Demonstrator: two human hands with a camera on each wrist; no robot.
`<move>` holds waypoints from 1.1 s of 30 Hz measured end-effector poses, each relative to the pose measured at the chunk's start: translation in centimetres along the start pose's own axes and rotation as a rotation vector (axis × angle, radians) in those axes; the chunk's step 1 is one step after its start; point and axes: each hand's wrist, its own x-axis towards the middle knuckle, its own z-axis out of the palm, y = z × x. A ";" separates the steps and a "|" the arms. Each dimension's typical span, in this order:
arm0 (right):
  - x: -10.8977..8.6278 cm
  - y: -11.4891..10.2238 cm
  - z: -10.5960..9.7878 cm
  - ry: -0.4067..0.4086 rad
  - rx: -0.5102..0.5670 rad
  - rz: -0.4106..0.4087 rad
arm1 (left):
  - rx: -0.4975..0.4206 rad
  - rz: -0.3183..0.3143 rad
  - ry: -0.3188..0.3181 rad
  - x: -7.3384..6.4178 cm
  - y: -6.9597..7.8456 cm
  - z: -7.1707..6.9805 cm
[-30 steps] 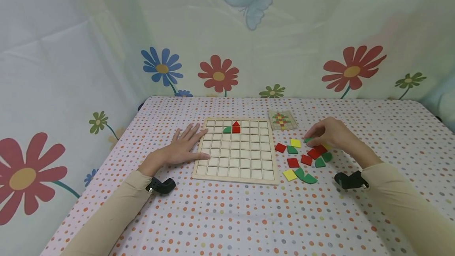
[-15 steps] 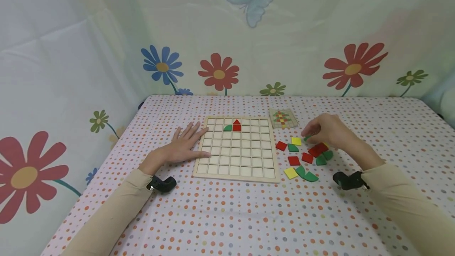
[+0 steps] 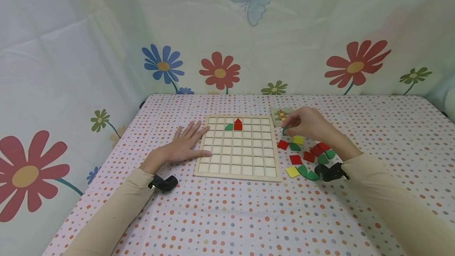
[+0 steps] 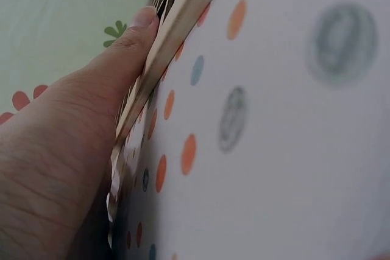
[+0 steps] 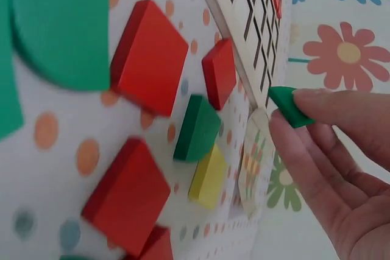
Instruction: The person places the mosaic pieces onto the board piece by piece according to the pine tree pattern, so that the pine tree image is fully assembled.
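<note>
My right hand [image 3: 308,123] pinches a green quarter-circle tile [image 5: 291,106] between thumb and fingers, above the table just right of the board. The left hand [image 3: 182,147] lies with spread, straight fingers at the left side of the wooden grid board [image 3: 237,177]; its thumb [image 4: 131,38] rests on the board's edge in the left wrist view. Near the top of the grid sit a red triangle [image 3: 238,121], a red square [image 3: 237,127] below it, and a green quarter-circle [image 3: 229,127] to the left of that square.
Right of the board lie several loose tiles, among them a red square [image 3: 295,160], a yellow square [image 3: 293,172] and a green quarter-circle [image 3: 294,146]. A pattern card [image 3: 277,121], partly behind the right hand, lies beside the board's upper right corner. A flowered curtain [image 3: 302,31] hangs behind the table.
My right hand has lifted the green quarter-circle tile from the loose pile and moved it left toward the board. The left hand has stayed in place.
</note>
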 end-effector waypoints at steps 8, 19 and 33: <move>1.1 -0.9 1.4 0.059 0.087 -0.031 | -0.006 0.002 0.006 0.0 0.2 -0.3; 2.6 -1.8 3.2 -0.053 0.128 -0.114 | 0.003 -0.008 -0.009 -0.2 0.5 -0.5; 2.9 -2.0 4.2 -0.098 0.154 -0.188 | 0.008 -0.014 -0.013 0.1 0.1 -0.2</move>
